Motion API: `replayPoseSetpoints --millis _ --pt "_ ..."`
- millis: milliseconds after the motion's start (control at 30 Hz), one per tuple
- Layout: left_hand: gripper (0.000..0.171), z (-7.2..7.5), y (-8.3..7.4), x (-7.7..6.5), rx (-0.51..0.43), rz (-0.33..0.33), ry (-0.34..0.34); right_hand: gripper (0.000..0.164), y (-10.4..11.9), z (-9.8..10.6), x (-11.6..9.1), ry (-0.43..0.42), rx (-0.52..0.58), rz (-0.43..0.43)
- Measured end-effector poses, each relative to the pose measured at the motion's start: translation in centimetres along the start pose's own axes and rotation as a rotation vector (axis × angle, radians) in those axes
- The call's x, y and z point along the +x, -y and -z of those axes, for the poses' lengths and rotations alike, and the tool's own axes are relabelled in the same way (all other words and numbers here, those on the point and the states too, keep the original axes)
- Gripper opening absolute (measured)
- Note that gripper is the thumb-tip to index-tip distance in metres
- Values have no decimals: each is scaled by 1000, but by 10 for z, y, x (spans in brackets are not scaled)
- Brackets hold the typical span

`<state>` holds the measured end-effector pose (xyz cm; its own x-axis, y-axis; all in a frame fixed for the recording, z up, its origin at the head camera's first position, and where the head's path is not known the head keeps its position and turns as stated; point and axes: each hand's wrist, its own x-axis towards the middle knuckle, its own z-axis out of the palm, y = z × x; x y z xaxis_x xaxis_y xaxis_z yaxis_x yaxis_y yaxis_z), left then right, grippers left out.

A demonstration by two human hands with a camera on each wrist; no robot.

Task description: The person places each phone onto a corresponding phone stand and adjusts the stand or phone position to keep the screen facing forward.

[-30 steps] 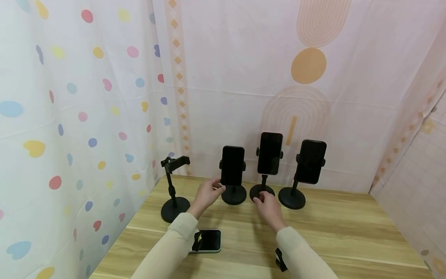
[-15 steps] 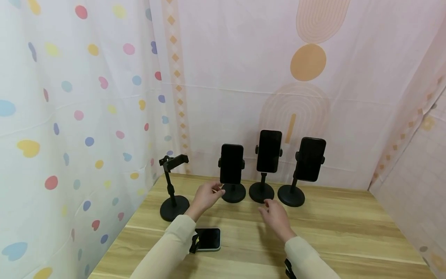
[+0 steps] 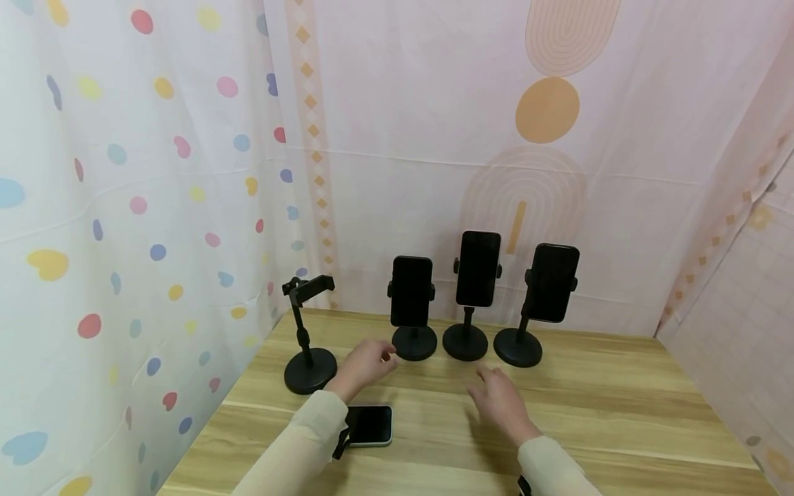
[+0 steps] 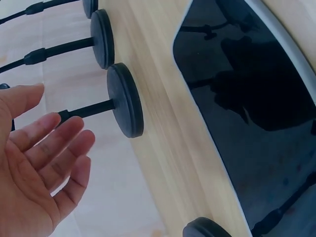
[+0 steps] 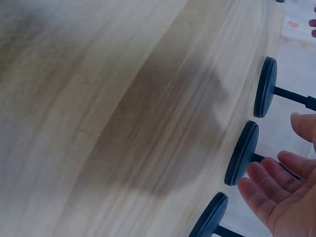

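Note:
My left hand point(image 3: 367, 365) hovers over the table with loosely bent fingers and nothing in them, just in front of the left phone point(image 3: 412, 291) on its black stand point(image 3: 415, 344). In the left wrist view its palm point(image 4: 29, 173) shows bare. My right hand point(image 3: 501, 401) is also without anything, fingers relaxed, in front of the middle stand's base point(image 3: 465, 343). That stand bears an upright phone point(image 3: 478, 269). A third phone point(image 3: 553, 282), slightly tilted, sits in the right stand point(image 3: 518, 348). Another phone point(image 3: 371, 425) lies flat on the table by my left forearm.
A phone stand point(image 3: 310, 370) without a phone stands at the left, its clamp point(image 3: 313, 289) raised. Behind the wooden table point(image 3: 595, 413) hangs a pale patterned curtain point(image 3: 397, 207); a dotted curtain point(image 3: 186, 241) runs along the left side.
My right hand has drawn back from the middle stand's base, toward me and to the right. The left hand has lowered slightly away from the left phone. The stands and phones stay put.

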<state>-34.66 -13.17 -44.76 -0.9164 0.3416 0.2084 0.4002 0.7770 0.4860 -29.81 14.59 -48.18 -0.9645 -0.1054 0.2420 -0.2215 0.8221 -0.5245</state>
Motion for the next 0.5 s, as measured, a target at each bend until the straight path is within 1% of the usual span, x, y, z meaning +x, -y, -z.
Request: replayPoseSetpoints --millis 200,267,367,433,467,500 --pt "31 -2 0 -6 99 38 52 37 -5 5 -5 38 -75 -30" --pt "30 -3 1 -8 154 44 60 37 -6 8 -7 53 -106 -41" --pt "26 -4 3 -12 224 48 68 37 -6 12 -10 97 -152 -67" --pt "17 -4 4 -15 253 56 72 38 -5 16 -12 134 -174 -81" --pt "20 -3 4 -16 259 69 76 38 -5 18 -13 152 -184 -82" --pt "28 -2 3 -18 264 83 78 37 -5 20 -14 169 -191 -82"
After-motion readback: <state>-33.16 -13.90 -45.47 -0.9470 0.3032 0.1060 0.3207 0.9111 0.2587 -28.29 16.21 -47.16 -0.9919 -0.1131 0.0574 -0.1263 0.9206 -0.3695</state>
